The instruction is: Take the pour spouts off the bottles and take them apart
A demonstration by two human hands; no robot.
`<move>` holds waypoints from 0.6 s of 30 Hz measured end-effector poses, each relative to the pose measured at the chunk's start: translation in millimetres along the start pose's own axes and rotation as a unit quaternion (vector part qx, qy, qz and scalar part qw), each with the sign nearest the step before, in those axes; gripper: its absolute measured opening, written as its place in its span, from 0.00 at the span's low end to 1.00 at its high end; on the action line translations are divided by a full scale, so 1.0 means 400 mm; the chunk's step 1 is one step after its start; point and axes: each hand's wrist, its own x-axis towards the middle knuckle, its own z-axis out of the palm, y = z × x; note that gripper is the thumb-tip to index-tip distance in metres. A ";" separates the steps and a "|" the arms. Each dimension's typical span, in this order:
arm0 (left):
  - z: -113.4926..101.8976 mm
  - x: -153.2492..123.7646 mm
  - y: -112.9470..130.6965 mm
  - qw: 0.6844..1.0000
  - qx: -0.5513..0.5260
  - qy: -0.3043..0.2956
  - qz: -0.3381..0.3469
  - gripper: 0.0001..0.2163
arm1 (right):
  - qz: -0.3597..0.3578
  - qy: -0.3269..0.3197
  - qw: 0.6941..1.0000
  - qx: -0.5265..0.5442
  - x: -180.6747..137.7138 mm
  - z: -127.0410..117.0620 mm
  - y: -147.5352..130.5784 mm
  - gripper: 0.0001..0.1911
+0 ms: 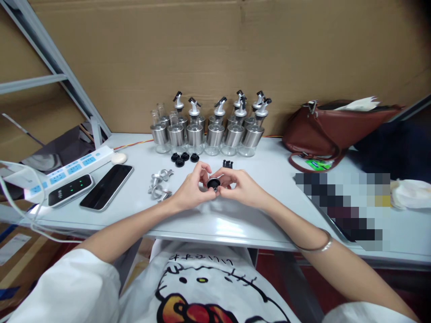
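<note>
My left hand (194, 187) and my right hand (241, 187) meet over the table, fingers closed around one bottle pourer (213, 183). Its round black underside with a silver rim faces up towards me; the fingers hide the rest. Beyond my left hand sit several black stoppers (180, 161). Left of that hand lies a loose group of silver pourer tops (159, 185). A small cluster of black pieces (228, 164), perhaps flip caps, lies just behind my right hand.
Glass bottles with steel sleeves (215, 134) stand in rows at the back, several topped with pourers. A power strip (72, 168), a black phone (107, 187) and a small device (70, 190) lie left. A brown bag (323, 130) stands at the right.
</note>
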 end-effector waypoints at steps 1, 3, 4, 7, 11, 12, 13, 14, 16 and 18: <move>0.000 -0.001 0.000 1.000 0.002 0.000 0.004 0.16 | -0.002 0.002 1.000 -0.002 -0.001 0.000 0.000 0.10; -0.002 -0.003 0.001 1.000 0.006 -0.002 0.006 0.16 | -0.004 0.005 1.000 -0.004 -0.003 0.001 -0.001 0.10; -0.003 -0.003 0.001 1.000 0.008 -0.003 0.006 0.15 | -0.003 0.007 1.000 -0.003 -0.004 0.002 -0.002 0.10; -0.005 -0.003 0.000 1.000 0.013 -0.004 0.013 0.15 | 0.002 0.012 1.000 0.003 -0.006 0.004 -0.005 0.10; -0.004 -0.002 -0.008 0.999 0.024 0.021 0.038 0.16 | -0.001 0.017 1.000 0.019 0.000 0.001 -0.002 0.12; -0.003 -0.002 -0.011 0.998 0.029 0.034 0.045 0.17 | -0.006 0.021 1.000 0.020 0.003 -0.001 0.000 0.13; -0.002 -0.002 -0.014 0.997 0.034 0.047 0.051 0.17 | -0.013 0.026 0.999 0.020 0.005 -0.005 0.002 0.14; -0.001 -0.002 -0.017 0.996 0.036 0.062 0.057 0.17 | -0.022 0.034 0.999 0.018 0.007 -0.008 0.005 0.15; 0.000 -0.001 -0.021 0.993 0.031 0.089 0.073 0.17 | -0.039 0.058 0.997 0.011 0.010 -0.015 0.009 0.15; 0.000 0.001 -0.022 0.991 0.019 0.099 0.089 0.16 | -0.053 0.084 0.995 0.007 0.011 -0.019 0.013 0.14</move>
